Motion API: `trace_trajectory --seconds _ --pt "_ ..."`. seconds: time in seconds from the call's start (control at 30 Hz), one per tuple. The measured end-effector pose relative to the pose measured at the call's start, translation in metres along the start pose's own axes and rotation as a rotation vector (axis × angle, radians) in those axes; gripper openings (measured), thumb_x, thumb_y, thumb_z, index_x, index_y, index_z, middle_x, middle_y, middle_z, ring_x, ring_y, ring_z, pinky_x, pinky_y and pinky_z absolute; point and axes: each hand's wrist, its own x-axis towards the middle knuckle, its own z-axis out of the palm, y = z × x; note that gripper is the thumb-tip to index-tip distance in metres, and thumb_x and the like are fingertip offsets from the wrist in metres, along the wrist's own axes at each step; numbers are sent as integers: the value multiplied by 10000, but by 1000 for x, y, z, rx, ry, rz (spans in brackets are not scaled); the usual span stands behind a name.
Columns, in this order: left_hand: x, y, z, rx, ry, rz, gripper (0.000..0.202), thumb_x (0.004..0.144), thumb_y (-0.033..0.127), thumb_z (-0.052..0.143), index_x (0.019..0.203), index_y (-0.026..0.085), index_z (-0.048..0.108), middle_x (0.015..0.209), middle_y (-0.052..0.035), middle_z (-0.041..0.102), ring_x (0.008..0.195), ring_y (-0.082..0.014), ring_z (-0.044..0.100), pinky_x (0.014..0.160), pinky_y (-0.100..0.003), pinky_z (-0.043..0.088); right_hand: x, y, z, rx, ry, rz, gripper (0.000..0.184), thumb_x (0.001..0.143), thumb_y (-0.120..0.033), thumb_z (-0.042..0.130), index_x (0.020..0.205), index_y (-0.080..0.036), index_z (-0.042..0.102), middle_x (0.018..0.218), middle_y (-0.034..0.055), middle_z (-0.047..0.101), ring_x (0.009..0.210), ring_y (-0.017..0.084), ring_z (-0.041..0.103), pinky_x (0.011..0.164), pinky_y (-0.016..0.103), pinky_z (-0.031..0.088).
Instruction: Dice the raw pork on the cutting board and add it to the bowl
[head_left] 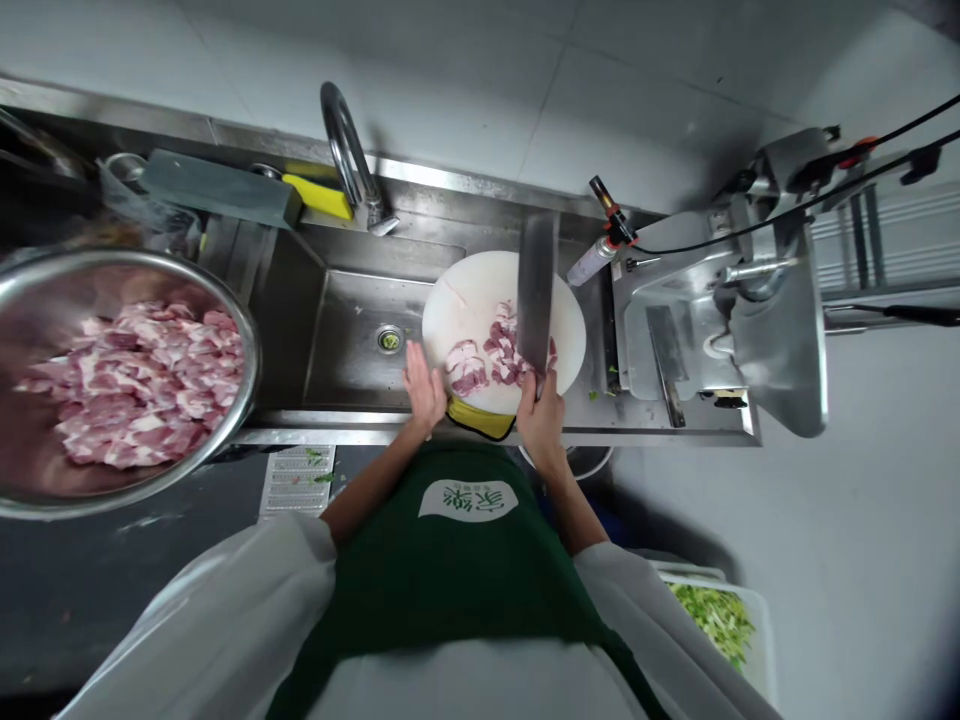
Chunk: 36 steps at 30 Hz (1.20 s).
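Observation:
A round white cutting board point(469, 292) lies over the right part of a steel sink, with pieces of raw pink meat point(487, 360) on its near half. My right hand point(541, 415) is shut on the handle of a broad cleaver point(537, 295), whose blade stands over the meat's right side. My left hand point(424, 385) lies open, fingers together, at the board's near left edge, just beside the meat. A yellow cloth point(484, 420) shows under the board's near rim.
A big steel bowl point(225, 420) full of raw meat slices sits at the left. The sink point(352, 330) has a tap point(345, 150) and a yellow sponge point(319, 195) behind it. A meat slicer point(757, 300) stands at the right; a tray of chopped greens point(720, 620) is lower right.

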Motion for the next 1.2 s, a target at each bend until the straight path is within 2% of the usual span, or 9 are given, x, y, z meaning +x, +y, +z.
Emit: trace_trajectory --seconds 0.07,0.13,0.23,0.3,0.4,0.67,0.9,1.07,1.2 --pt "1 -4 -9 -8 96 -34 721 1081 506 157 1672 96 113 1729 -183 127 1621 -252 96 1309 -504 114 -9 -15 7 -54 5 3 515 1089 -435 275 1404 -107 517 1117 216 720 1033 325 710 852 390 532" --pt "3 -3 -11 11 108 -42 715 1081 504 145 1674 108 102 1731 -172 129 1622 -239 93 1310 -496 118 -14 -21 22 -133 -175 29 466 1091 -389 302 1365 -113 558 1068 204 732 996 318 718 848 375 527" --pt "5 10 0 68 -61 31 688 1081 477 141 1671 123 145 1729 -145 166 1620 -226 110 1311 -503 122 -12 -18 44 -241 -519 60 393 1086 -325 343 1319 -134 595 1027 171 748 958 286 718 856 347 513" --pt "5 20 12 125 -223 95 665 1080 449 163 1664 132 193 1723 -132 200 1617 -225 131 1312 -517 96 -8 -12 50 -273 -606 57 379 1089 -315 341 1329 -149 583 1071 153 746 986 266 707 878 335 503" --pt "5 26 27 212 -349 144 645 1070 397 194 1660 137 214 1720 -122 213 1613 -235 152 1311 -543 50 0 -9 51 -288 -607 44 364 1092 -323 341 1318 -162 576 1090 132 739 1002 254 698 901 337 495" --pt "6 14 26 261 -365 203 652 1060 376 213 1657 113 217 1722 -130 184 1613 -245 153 1312 -550 48 69 -22 85 -145 -463 -40 298 1072 -321 414 1199 -150 623 1148 154 724 1076 252 674 921 318 501" --pt "5 17 19 223 -391 221 611 1067 401 252 1649 214 275 1722 -93 217 1609 -236 170 1307 -553 46 81 23 41 13 -446 134 282 1059 -389 459 1105 -177 638 858 79 721 738 214 683 707 290 512" --pt "0 9 -2 56 -87 44 662 1078 462 222 1662 154 173 1735 -158 131 1611 -252 153 1288 -493 209 61 -16 17 -119 -207 -90 436 1091 -414 327 1267 -120 598 1028 174 728 990 308 694 873 377 506" --pt "-2 2 -13 10 179 -8 590 1080 437 252 1568 121 353 1590 -204 404 1524 -271 330 1254 -459 276 39 -42 33 -140 -208 -107 531 1111 -421 227 1402 -90 523 1115 211 718 1049 318 699 888 371 509"
